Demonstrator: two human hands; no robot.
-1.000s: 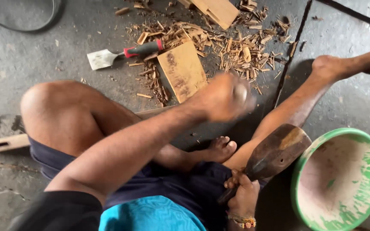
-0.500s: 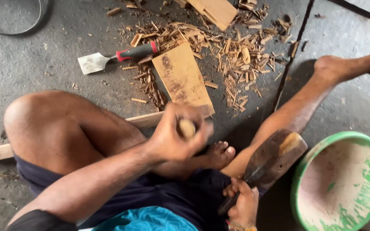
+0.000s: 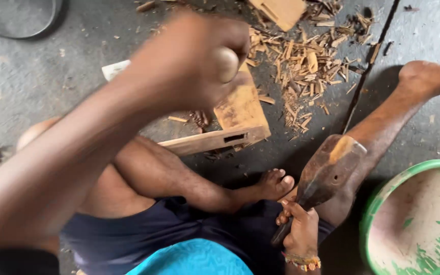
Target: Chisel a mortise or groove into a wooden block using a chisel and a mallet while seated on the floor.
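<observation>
Left hand clenched on round wooden handle, hiding plank; right hand grips mallet; green basin beside; chips on floor.

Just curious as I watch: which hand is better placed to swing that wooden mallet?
Probably the right hand: its fingers wrap the grip of the wooden mallet by the thigh. The left hand is up high, closed round a round-ended handle.

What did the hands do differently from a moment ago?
The left hand, closed around a pale rounded handle, has swung up close to the camera, covering the small tool with the red grip. The right hand kept hold of the wooden mallet. The slotted wood strip, chips and green basin stayed put.
</observation>
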